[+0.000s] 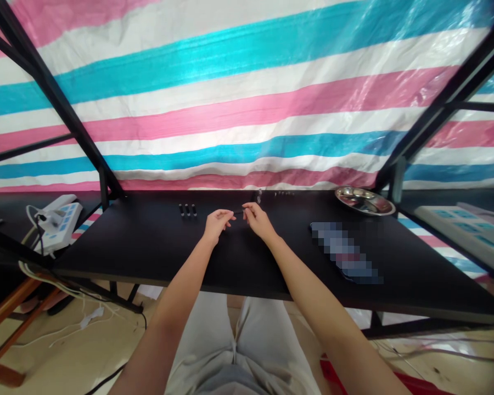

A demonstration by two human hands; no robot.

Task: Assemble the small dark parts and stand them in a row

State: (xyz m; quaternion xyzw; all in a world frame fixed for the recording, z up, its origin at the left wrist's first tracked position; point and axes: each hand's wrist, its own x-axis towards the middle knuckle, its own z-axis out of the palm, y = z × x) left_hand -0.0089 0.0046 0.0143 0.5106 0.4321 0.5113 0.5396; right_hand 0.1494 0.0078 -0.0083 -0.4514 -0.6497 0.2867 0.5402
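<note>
My left hand (219,224) and my right hand (257,219) face each other over the black table (148,247). Between their fingertips runs a small, thin dark stick-like piece (239,212); its kind is too small to make out. The fingers of both hands are closed in a pinch, one at each end of it. To the left of my left hand, three short black cylinders with light ends (187,210) stand in a row. Just beyond my right hand lie some small clear pieces (259,194).
Several tiny pieces (285,193) lie along the table's back edge. A round metal plate (364,201) sits at the back right, with a pixelated blue object (346,252) nearer me. A power strip (66,226) is on the left. Behind hangs a striped sheet (239,120).
</note>
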